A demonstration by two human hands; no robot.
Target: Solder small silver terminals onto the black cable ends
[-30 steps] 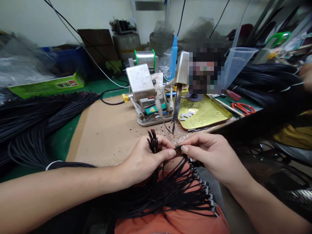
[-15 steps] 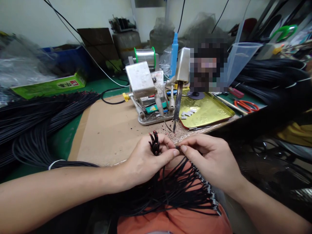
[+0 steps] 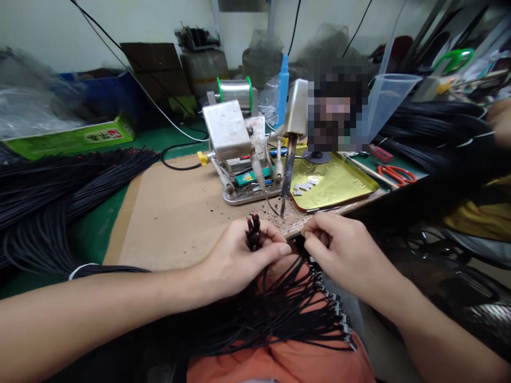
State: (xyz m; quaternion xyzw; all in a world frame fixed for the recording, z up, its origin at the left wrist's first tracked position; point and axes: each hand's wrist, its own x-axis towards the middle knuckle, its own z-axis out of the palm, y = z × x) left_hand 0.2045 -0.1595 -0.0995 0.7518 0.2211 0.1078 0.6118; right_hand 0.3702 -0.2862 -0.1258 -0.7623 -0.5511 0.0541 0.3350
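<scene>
My left hand [image 3: 259, 252] is closed around a bundle of black cables [image 3: 253, 234], whose cut ends with red tips stick up above the fist. Its thumb and forefinger are pressed together toward the right. Just right of it, my right hand [image 3: 339, 242] is closed, thumb against forefinger; whatever lies in that pinch is too small to make out. More black cables [image 3: 295, 298] hang below both hands across the orange cloth on my lap, with small metal connectors [image 3: 339, 314] along their right ends. Beyond the hands, a soldering iron [image 3: 288, 170] points down in its metal stand.
A solder spool [image 3: 235, 94] stands behind the metal feeder [image 3: 227, 130]. Right of the iron lies a gold tray [image 3: 339, 183] with several small metal pieces, then orange-handled scissors [image 3: 395, 174]. Cable bundles [image 3: 48, 207] cover the left side. A co-worker's hand [image 3: 502, 122] shows at the right edge.
My right hand has moved a little to the right, opening a gap from my left fingertips. The left hand keeps the cable bundle. A co-worker's hand has appeared at the right edge.
</scene>
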